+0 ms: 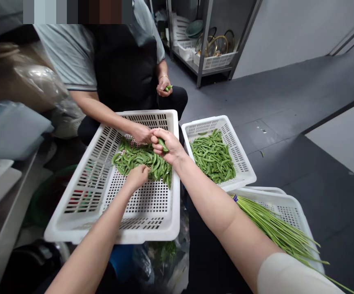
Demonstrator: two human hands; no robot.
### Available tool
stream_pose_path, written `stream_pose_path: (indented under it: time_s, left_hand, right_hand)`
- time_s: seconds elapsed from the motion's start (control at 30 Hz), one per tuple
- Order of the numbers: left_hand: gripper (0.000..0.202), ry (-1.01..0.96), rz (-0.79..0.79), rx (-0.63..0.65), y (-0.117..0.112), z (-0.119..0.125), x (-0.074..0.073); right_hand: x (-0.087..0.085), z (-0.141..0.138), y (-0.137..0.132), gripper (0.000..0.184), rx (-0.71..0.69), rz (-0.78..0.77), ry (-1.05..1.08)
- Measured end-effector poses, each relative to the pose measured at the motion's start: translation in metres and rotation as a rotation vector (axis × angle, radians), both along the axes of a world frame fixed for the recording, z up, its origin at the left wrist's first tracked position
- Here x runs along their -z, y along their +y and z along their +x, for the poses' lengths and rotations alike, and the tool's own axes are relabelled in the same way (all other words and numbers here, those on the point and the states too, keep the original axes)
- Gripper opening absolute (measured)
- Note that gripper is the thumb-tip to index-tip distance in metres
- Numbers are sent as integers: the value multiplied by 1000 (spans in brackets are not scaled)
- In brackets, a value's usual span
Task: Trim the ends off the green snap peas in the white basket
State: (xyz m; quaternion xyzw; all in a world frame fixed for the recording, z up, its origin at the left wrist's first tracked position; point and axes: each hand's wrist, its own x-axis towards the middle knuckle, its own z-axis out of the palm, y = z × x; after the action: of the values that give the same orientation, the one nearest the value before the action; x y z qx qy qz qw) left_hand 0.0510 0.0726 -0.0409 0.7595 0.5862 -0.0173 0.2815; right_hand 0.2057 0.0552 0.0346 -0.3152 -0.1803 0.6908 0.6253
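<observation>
Green pea pods lie heaped toward the far right of a large white slotted basket. My right hand is raised over the basket's right side, its fingers curled around a pea pod. Low in the basket, my left hand touches the near edge of the heap. Its fingers are closed, and whatever they pinch is hidden. A co-worker's hand reaches into the same heap, close to my right fingertips. The co-worker's other hand holds a pod.
To the right, a smaller white basket holds many pods. Nearer me, long green stalks tied with a purple band lie across another white basket. A metal rack with lids stands behind. A metal counter edges the left.
</observation>
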Motion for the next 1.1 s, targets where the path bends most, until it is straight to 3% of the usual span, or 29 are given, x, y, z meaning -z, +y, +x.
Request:
stream_pose_path:
  time_s: [0.1,0.2,0.3,0.37,0.47,0.53,0.7,0.83,0.97,1.1]
  left_hand:
    - [17,91,43,56,9,13,21]
    - [15,129,64,104,9,12,25]
    - [20,126,101,113,2,2,8]
    - [24,92,145,90,-7,-6,-10]
    - [25,-71,265,19,-25,-16,-35]
    - [24,-195,308,-24,-36,-22,-47]
    - [24,-491,251,-227,-47,-38,-71]
    - [22,-616,44,-310,-46,-43,-85]
    - [18,-621,-27,-343,-44,-41,-85]
    - [13,-671,-19,-403,-42,-40,-78]
  right_hand:
    - [2,0,1,11,-3,-1,-77]
    - [3,3,3,10,4,-51,-172]
    - [6,3,2,14,-37,-55,-437]
    - [8,-2,0,19,-86,-10,-771]
    - [10,-12,-5,19,-206,121,-1273]
    - [10,-19,-8,11,-271,243,-1420]
    - [12,-27,-14,13,-250,491,-1537]
    - [14,-27,-18,14,-292,674,-1647]
    - [16,-31,-22,14,-290,761,-1686]
    - [17,-36,-23,10,-235,743,-1559]
